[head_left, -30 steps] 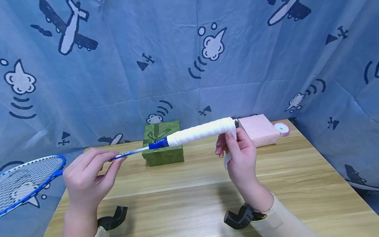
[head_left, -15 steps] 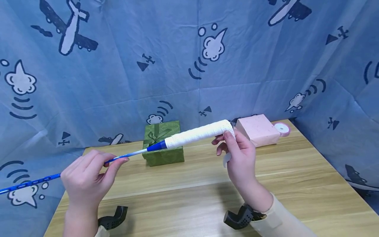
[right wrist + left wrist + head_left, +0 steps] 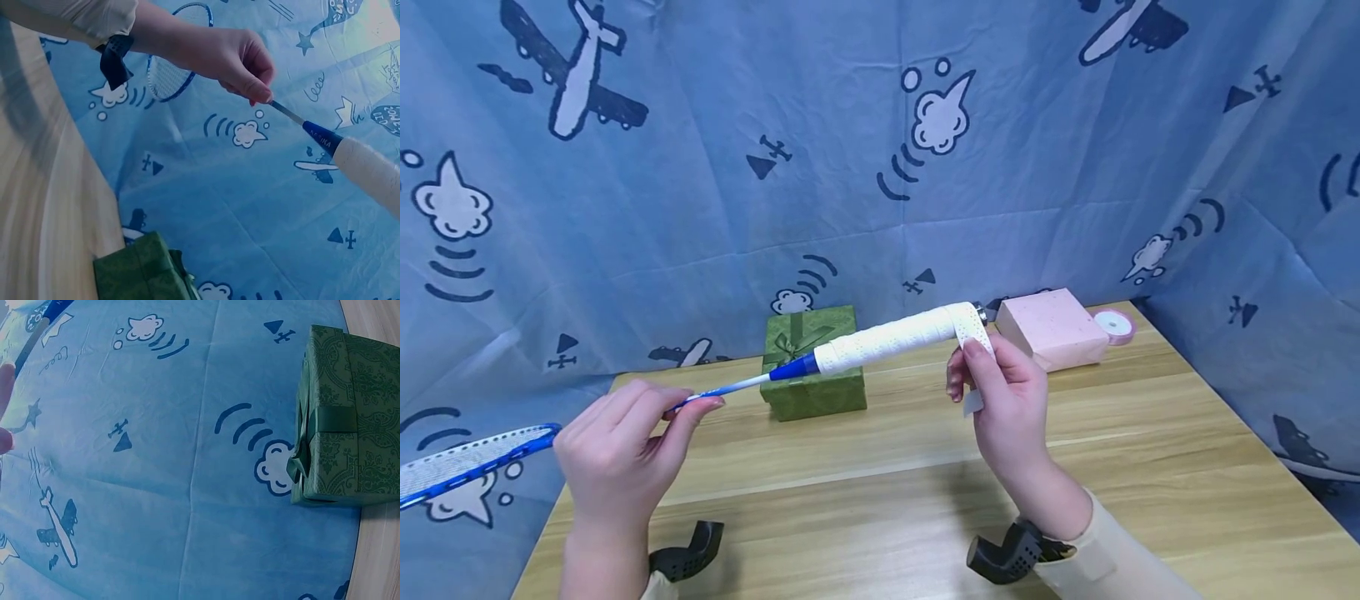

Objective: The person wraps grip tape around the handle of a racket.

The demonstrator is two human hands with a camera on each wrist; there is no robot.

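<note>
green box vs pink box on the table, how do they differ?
The green box carries a tied ribbon bow; the pink box shows none. The green box stands left of the racket grip, the pink box at the right, beside a ribbon roll. Both are wrapped and rest at the table's back edge.

Bright, even, diffuse light in the head view; no glare. Soft shadows only: a faint one on the table (image 3: 880, 467) under the right hand (image 3: 1007, 400), a darker strip along the table's near part. Sharp focus centre, slight barrel stretch toward the corners of the blue backdrop (image 3: 700, 167). Left wrist view strongly curved at edges, fingers (image 3: 5, 394) blurred at the left border. Right wrist view dimmer, bluish, sleeve and table soft, upper right corner washed out.
</note>
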